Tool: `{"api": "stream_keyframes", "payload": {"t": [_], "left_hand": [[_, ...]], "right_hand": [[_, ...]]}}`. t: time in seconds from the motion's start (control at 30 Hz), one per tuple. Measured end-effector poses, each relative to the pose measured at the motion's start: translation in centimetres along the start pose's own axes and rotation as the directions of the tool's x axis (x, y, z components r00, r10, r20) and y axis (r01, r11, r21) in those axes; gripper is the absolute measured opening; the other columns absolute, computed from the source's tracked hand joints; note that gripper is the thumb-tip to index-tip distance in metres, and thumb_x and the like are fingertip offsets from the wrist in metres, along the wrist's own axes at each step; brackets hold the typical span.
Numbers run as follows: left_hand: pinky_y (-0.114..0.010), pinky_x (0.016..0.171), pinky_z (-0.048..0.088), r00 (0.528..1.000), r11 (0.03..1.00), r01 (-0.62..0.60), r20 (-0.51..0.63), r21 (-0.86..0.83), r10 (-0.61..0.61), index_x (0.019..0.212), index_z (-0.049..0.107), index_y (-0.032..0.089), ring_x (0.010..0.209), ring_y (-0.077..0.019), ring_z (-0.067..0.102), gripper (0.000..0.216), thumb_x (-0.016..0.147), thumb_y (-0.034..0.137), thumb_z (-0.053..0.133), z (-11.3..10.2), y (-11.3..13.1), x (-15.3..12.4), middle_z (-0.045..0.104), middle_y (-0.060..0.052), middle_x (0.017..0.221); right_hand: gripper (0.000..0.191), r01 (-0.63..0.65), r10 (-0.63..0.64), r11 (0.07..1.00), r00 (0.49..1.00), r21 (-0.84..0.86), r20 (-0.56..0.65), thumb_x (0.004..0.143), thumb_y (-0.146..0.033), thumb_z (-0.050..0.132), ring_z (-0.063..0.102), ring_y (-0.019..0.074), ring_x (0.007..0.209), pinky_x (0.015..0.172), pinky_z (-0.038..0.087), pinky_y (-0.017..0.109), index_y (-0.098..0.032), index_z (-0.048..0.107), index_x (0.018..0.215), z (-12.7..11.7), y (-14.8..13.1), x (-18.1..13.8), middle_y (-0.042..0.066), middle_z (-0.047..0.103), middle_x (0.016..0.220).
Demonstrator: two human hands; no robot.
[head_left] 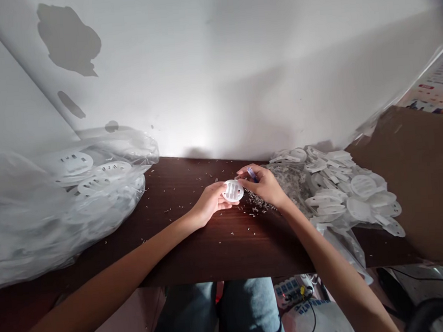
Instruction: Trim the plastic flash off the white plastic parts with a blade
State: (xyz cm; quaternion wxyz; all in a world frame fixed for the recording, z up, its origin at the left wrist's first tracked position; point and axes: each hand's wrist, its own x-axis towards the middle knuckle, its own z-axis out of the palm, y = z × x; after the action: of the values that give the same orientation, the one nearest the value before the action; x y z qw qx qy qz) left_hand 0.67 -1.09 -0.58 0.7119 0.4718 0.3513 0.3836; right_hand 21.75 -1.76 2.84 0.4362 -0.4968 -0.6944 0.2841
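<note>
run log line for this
left hand: holds white slotted disc | right hand: holds purple item near disc | plastic bag: left | disc pile: right

This looks like a small workshop: around the left grip point(209, 201), tiny white scraps point(260, 203) litter the worktop point(197, 252); to its left bulges a clear bag point(38, 231) of flat white pieces point(78, 165), to its right lies a heap of similar pieces point(362, 185), and beyond it stands a white wall point(182, 61) with grey patches point(68, 39).
</note>
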Motion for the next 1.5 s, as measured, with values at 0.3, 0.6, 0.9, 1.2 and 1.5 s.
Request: {"api": "stream_keyframes", "payload": {"t": [0.3,0.6,0.9,1.2,1.5], "left_hand": [[-0.037,0.082,0.057,1.000,0.999,-0.004,-0.006,-0.043,0.003,0.111,0.062,0.018,0.090,-0.0284,0.080,0.030,0.093,0.040,0.067,-0.1,0.0,0.1,0.080,-0.012,0.101],[-0.033,0.078,0.056,1.000,0.998,-0.025,-0.012,-0.060,0.025,0.108,0.061,0.018,0.090,-0.0273,0.080,0.033,0.092,0.044,0.072,0.0,0.1,-0.2,0.079,-0.012,0.099],[-0.029,0.073,0.056,0.999,0.999,-0.022,-0.035,-0.033,0.021,0.109,0.067,0.015,0.090,-0.0262,0.080,0.035,0.091,0.044,0.073,0.2,0.2,-0.2,0.079,-0.013,0.101],[-0.034,0.080,0.058,0.999,0.999,-0.030,-0.039,-0.020,0.029,0.109,0.069,0.016,0.092,-0.0253,0.078,0.042,0.089,0.051,0.075,-0.1,-0.5,0.1,0.080,-0.013,0.103],[-0.033,0.077,0.058,0.997,0.999,-0.046,-0.067,0.025,0.048,0.125,0.066,0.018,0.095,-0.0257,0.078,0.047,0.090,0.049,0.075,-0.1,-0.4,0.1,0.077,-0.014,0.112]], "right_hand": [[0.025,-0.033,0.030,0.997,0.999,0.075,0.046,0.089,-0.046,0.073,0.069,0.0218,0.097,0.093,0.054,0.036,-0.024,0.074,0.101,1.4,1.1,0.0,0.005,0.076,0.106],[0.028,-0.052,0.049,0.992,0.998,0.115,0.030,0.086,-0.045,0.077,0.066,0.0210,0.093,0.088,0.052,0.035,-0.022,0.074,0.100,1.9,1.7,0.1,0.005,0.074,0.101],[0.025,-0.042,0.044,0.984,0.999,0.175,-0.003,0.085,-0.042,0.077,0.062,0.0173,0.080,0.075,0.049,0.031,-0.020,0.073,0.096,2.3,1.8,-0.1,0.002,0.071,0.091],[0.012,0.101,-0.105,0.983,0.994,-0.152,-0.023,0.088,-0.030,0.070,0.064,0.0187,0.084,0.080,0.046,0.032,-0.022,0.076,0.094,2.0,0.5,-0.4,0.003,0.073,0.092],[0.034,-0.237,0.213,0.922,0.971,0.307,0.110,0.089,-0.053,0.071,0.038,0.0095,0.054,0.049,0.029,0.025,-0.020,0.069,0.090,2.5,1.0,-0.3,-0.005,0.053,0.069]]}}
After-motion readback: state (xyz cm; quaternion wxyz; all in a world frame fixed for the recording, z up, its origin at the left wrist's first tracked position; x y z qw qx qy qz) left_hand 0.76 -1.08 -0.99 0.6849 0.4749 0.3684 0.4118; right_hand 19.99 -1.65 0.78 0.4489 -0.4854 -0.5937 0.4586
